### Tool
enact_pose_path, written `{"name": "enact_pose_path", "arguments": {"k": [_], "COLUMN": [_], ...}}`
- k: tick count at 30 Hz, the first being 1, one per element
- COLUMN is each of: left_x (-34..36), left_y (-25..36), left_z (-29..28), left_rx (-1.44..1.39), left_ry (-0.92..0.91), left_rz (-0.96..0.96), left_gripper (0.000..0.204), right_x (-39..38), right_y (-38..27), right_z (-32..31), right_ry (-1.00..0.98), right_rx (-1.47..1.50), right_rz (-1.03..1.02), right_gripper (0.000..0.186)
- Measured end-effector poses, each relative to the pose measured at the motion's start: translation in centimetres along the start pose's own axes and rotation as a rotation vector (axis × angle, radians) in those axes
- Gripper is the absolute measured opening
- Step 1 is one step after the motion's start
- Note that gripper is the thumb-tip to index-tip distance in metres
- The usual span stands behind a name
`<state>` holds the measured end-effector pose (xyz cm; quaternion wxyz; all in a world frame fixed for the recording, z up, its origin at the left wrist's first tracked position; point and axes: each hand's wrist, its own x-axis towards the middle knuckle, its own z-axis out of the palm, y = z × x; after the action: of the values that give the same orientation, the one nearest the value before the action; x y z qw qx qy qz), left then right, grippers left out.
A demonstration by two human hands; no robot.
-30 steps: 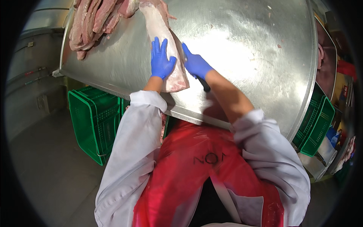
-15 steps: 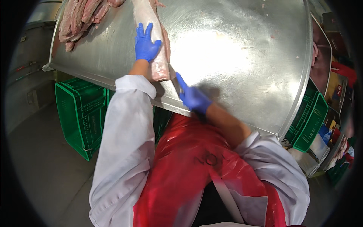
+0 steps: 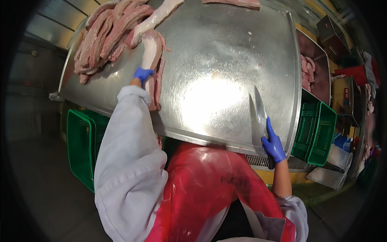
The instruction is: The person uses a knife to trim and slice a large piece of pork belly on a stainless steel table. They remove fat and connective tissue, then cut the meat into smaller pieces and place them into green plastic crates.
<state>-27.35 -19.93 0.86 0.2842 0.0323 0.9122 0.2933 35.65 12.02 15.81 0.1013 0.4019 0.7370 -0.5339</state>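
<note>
A long cut of meat (image 3: 151, 54), pale fat on top and pink along its sides, lies lengthwise on the metal table. My blue-gloved left hand (image 3: 144, 74) grips its left edge, fingers closed over it. Along the cut's right side runs a narrow pink strip of meat (image 3: 159, 82); whether it is fully separate I cannot tell. Well to the right, my blue-gloved right hand (image 3: 275, 147) is closed round a knife (image 3: 260, 105) with a dark handle. Its blade points away from me, above or against the tabletop, apart from the meat.
The metal table (image 3: 193, 52) carries a pile of long meat pieces (image 3: 107, 38) at far left and another strip (image 3: 231, 3) at the far edge. Green crates stand at left (image 3: 82, 143) and right (image 3: 316, 133). Beyond the right edge, a bin (image 3: 318, 64) holds meat.
My right hand has swung the knife from the meat's near end out to the right. My left hand has gone from lying spread on top to gripping the left edge. The view has shifted.
</note>
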Motion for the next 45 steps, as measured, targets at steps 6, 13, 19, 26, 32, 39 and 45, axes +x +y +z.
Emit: {"name": "enact_pose_path", "arguments": {"k": [6,13,19,26,32,39,45], "left_x": [-6.0,-4.9,-12.3,-12.8,6.0,17.3,13.2], "left_y": [-3.8,-5.3,4.0,4.7,12.5,5.3,-3.0], "left_z": [5.0,1.4,4.9,5.8,0.6,-7.2,-1.6], "left_rx": [-1.117,-0.001,0.393,0.35,0.58,0.208,-0.356], "left_ry": [-0.314,0.422,0.158,-0.058,0.398,-0.123,0.321], "left_rz": [0.068,0.414,0.205,0.547,0.655,0.157,0.397], "left_gripper": [0.035,0.058,0.046,0.029,0.067,0.057,0.023], "right_x": [-4.8,-3.5,-0.4,0.1,0.4,-2.1,-3.9], "right_y": [3.0,4.1,1.2,2.2,-0.3,0.5,3.9], "right_z": [0.9,3.3,3.7,4.9,4.8,4.2,7.3], "right_ry": [0.192,0.286,0.226,0.271,0.246,0.315,0.375], "right_rx": [0.195,0.298,0.242,0.226,0.166,0.201,0.217], "right_rz": [0.114,0.029,0.093,0.118,0.236,0.194,0.312], "right_gripper": [0.092,0.094,0.092,0.093,0.092,0.093,0.091]}}
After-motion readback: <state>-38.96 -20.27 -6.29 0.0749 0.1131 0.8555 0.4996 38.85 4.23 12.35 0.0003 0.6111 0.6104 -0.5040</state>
